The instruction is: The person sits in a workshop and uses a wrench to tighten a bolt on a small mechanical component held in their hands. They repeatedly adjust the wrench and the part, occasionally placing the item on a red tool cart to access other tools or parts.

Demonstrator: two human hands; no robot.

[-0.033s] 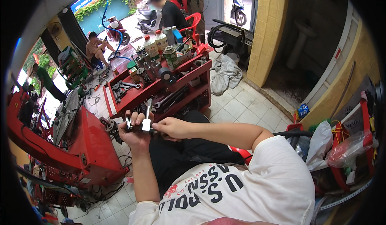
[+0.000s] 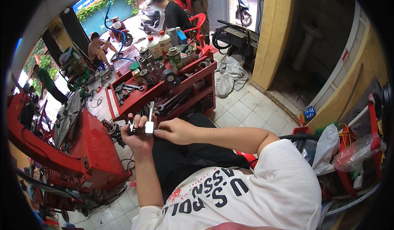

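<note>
My left hand (image 2: 137, 135) grips a shiny metal part (image 2: 148, 127), a squarish block with a rod standing up from it and a darker piece at its left, held above my lap. My right hand (image 2: 176, 130) is closed at the right side of the block, thumb and fingers pinched on a small piece there that I cannot make out. Just beyond both hands stands a red tool cart (image 2: 123, 104) with wrenches (image 2: 123, 91), spray cans, bottles and sockets on it.
A red machine (image 2: 98, 152) with cables is at the left. Plastic bags (image 2: 326, 146) hang on a red rack at the right. Cloths (image 2: 230, 76) lie on the tiled floor by a doorway. Several other people (image 2: 174, 16) are farther back near parked scooters (image 2: 121, 31).
My right hand has shifted very slightly at the block, its fingers a little more curled. My left hand and the metal part look almost the same.
</note>
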